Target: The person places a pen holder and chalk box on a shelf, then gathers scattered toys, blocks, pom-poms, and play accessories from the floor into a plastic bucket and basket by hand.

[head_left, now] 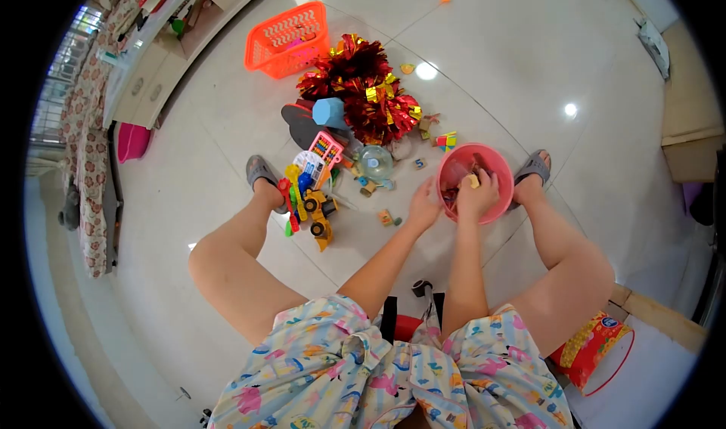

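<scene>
A pink bucket (501, 202) stands on the floor between my feet, with small dark and mixed pieces inside. My right hand (479, 196) reaches over its opening, fingers closed around a small pale yellow piece (474, 180). My left hand (425, 207) is at the bucket's left rim, fingers bent against it. Left of the bucket lie a colourful cube (447, 141), a small number block (420, 164) and a wooden block (386, 217). Farther left are a clear round container (375, 162) and a yellow toy loader (319, 216).
Red and gold tinsel (370, 100) lies behind the toys, beside an orange basket (266, 45) and a blue cup-like toy (329, 113). A toy abacus (327, 149) leans there. Cabinets (144, 89) line the left; a cardboard box (692, 104) stands right. A red bag (594, 350) is low right.
</scene>
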`<state>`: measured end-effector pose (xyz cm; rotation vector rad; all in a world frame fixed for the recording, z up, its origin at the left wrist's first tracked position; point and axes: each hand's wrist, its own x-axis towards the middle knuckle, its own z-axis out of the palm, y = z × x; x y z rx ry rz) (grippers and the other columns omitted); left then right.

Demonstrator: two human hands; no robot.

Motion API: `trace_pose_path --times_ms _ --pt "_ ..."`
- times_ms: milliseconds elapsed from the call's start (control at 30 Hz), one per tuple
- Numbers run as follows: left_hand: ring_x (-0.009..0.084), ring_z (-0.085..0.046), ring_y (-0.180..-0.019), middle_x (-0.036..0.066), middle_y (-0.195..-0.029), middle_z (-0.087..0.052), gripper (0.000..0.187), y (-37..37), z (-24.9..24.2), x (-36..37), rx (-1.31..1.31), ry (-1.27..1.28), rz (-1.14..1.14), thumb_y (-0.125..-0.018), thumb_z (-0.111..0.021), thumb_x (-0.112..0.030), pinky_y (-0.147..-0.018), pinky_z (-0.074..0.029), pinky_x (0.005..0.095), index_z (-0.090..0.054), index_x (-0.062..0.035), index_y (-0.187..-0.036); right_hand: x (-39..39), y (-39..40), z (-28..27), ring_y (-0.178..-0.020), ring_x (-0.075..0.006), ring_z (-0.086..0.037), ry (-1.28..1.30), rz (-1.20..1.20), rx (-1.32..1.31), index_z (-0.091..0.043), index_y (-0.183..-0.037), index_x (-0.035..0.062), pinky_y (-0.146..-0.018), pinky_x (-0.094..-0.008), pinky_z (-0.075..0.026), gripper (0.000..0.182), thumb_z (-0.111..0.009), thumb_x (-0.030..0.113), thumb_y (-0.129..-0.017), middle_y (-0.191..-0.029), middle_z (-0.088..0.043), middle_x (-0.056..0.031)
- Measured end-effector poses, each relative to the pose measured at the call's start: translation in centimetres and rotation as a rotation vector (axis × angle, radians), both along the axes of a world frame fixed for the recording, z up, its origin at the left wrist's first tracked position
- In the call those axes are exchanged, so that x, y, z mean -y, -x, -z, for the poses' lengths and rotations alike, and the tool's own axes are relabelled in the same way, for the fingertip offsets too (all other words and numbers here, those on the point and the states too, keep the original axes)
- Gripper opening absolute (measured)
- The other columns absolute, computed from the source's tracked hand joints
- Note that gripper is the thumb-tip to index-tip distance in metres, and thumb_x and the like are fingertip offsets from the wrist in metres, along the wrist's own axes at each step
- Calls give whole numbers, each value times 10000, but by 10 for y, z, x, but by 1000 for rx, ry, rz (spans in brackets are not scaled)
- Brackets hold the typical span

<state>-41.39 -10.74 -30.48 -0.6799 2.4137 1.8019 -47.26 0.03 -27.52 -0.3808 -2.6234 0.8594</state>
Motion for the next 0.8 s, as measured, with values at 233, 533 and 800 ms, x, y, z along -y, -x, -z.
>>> trace_pose_path --times_ms 233,533,800 --pt "207 -607 -866 137 -1017 -622 436 -61 80 107 294 -100 -560 -770 -577 -28 -725 -505 327 -545 19 -1202 121 5 89 -880 -264 -648 441 -443 301 -627 -1077 1 -791 -354 -506 342 -689 127 -764 -1009 -664 -146" --pt "173 -592 -773 95 -933 -619 265 -41 110 147 121 29 -898 -824 -556 -28 -685 -491 297 -589 18 -1083 174 12 154 -659 -132 -591 927 -357 526 -614 -1064 -20 -615 -274 -490 339 -732 109 -773 -789 -643 -63" --pt "284 -593 -938 161 -1059 -599 279 4 65 175 -59 386 -554 -798 -574 1 -818 -474 383 -571 28 -1075 116 -54 154 -682 -180 -594 565 -623 727 -621 -1089 -21 -665 -322 -497 358 -715 78 -758 -814 -643 -79"
